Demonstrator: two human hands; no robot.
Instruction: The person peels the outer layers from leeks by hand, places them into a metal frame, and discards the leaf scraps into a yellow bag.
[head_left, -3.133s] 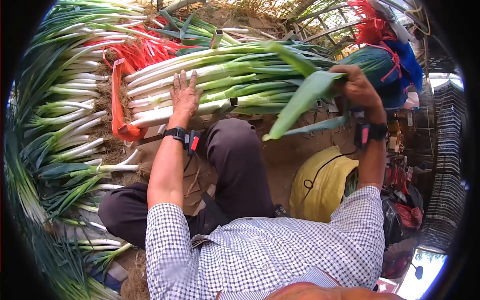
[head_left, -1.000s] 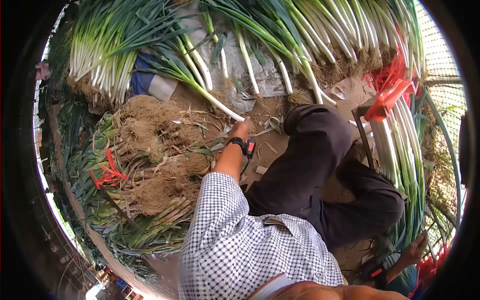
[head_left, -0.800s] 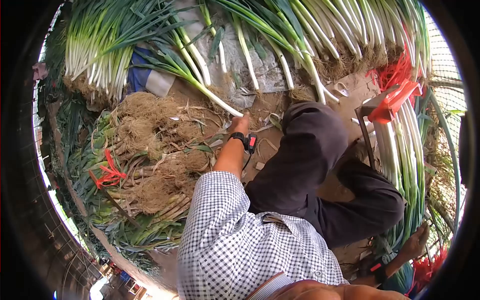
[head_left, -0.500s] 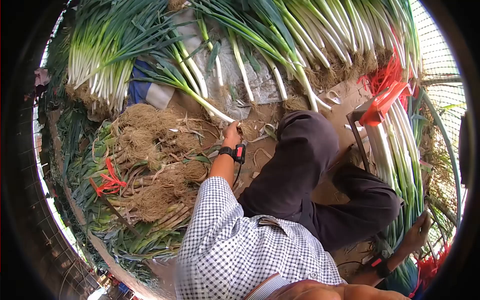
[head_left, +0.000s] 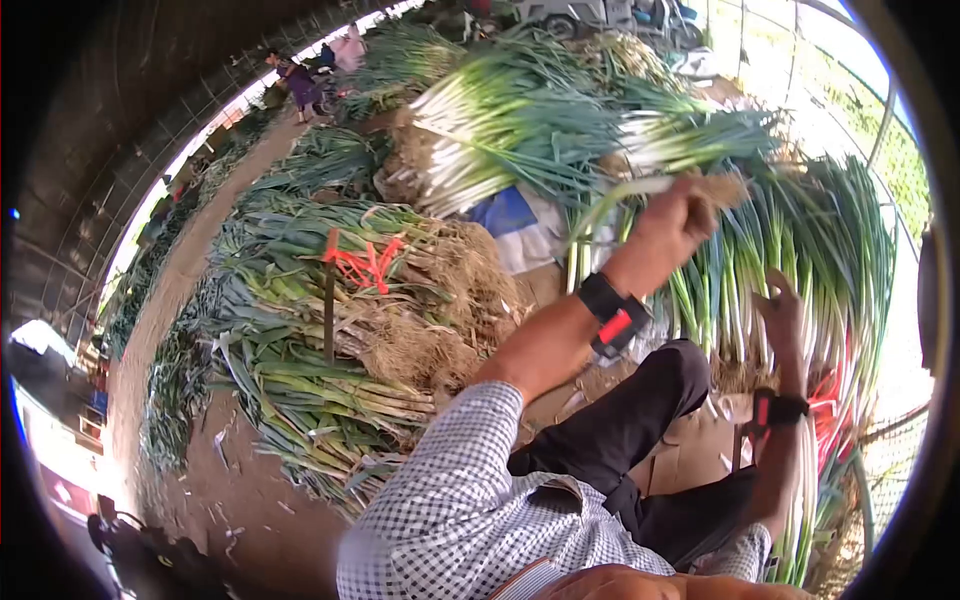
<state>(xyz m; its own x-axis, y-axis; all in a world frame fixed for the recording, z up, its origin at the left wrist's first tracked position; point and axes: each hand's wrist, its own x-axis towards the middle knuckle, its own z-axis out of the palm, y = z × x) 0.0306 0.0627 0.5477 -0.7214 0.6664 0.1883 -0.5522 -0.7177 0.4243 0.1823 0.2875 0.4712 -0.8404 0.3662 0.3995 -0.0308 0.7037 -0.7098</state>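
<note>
My left hand (head_left: 678,222) is raised in the upper middle, its fingers wrapped round the root end of a green onion (head_left: 640,187). The white stem points left from the fist, and the roots stick out to the right. My right hand (head_left: 782,305) is lifted at the right, its fingers apart and curved, with nothing seen between them. It is in front of a row of long green onions (head_left: 800,240), whose green tops point up and whose roots face down toward me. A red tie (head_left: 828,410) lies just below it.
Unpeeled onions (head_left: 320,375) with brown roots lie at the left, with red ties (head_left: 362,262) on a metal stake. A stack of cleaned onions (head_left: 480,140) stands behind. Further back are a person (head_left: 300,88) and a vehicle (head_left: 570,18). Netting runs along the right.
The view has swung up and left. My left hand has lifted the onion from near the ground. My right hand has risen from beside the bundle at the lower right to the onion row.
</note>
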